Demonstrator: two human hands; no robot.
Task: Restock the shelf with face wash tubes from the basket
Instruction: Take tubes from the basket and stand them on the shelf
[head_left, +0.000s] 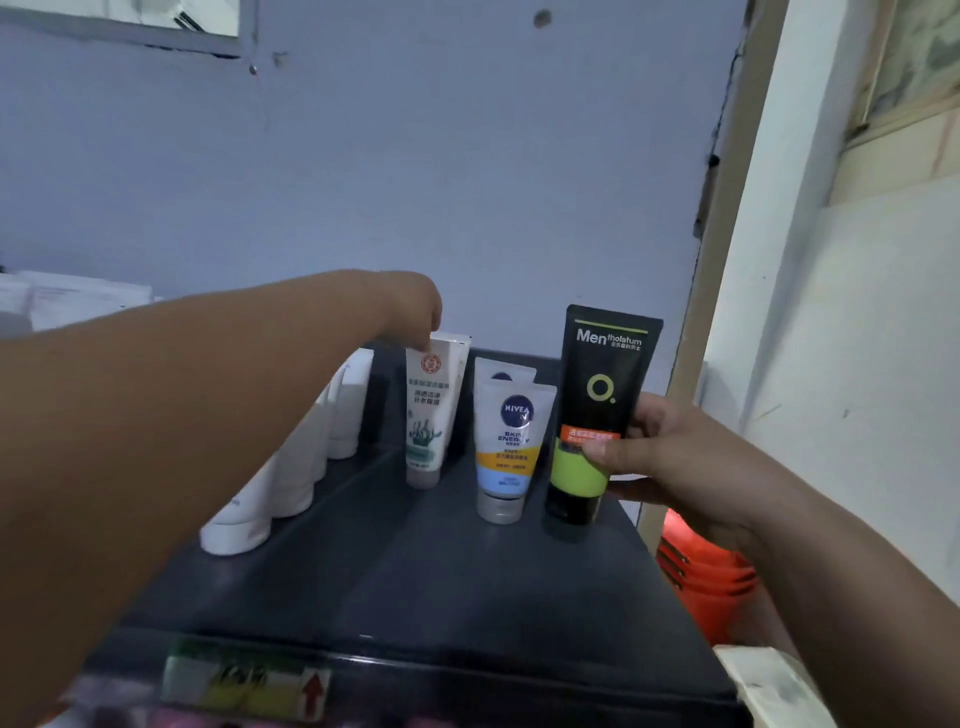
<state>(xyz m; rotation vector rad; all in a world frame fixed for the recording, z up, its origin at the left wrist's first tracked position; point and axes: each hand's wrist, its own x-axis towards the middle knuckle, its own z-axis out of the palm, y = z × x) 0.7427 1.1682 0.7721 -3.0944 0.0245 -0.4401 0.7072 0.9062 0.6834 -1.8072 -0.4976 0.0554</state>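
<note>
Row of white tubes (296, 467) is stood cap-down along the left of the dark shelf (415, 571), running front to back, each just beside the next.

Left hand (410, 306) is reached in over that row. Its fingers (423, 343) are curled down and the top crimp of the white-green tube (431, 415) is pinched. That tube is upright, cap on the shelf, mid-shelf.

Just right of it, the Nivea tube (511, 447) is stood cap-down, untouched. A second Nivea tube (501, 371) is lined up directly behind it, mostly hidden.

Black Mentholatum tube (597, 405) is at the right end of the line, upright, cap down at shelf level; whether the cap is resting on the shelf cannot be told. It is gripped by the right hand (670, 457): thumb laid across the front at the orange band, other fingers wrapped behind.

Orange basket (706, 582) is seen below the shelf's right edge, partly covered by the right forearm; contents not visible.
</note>
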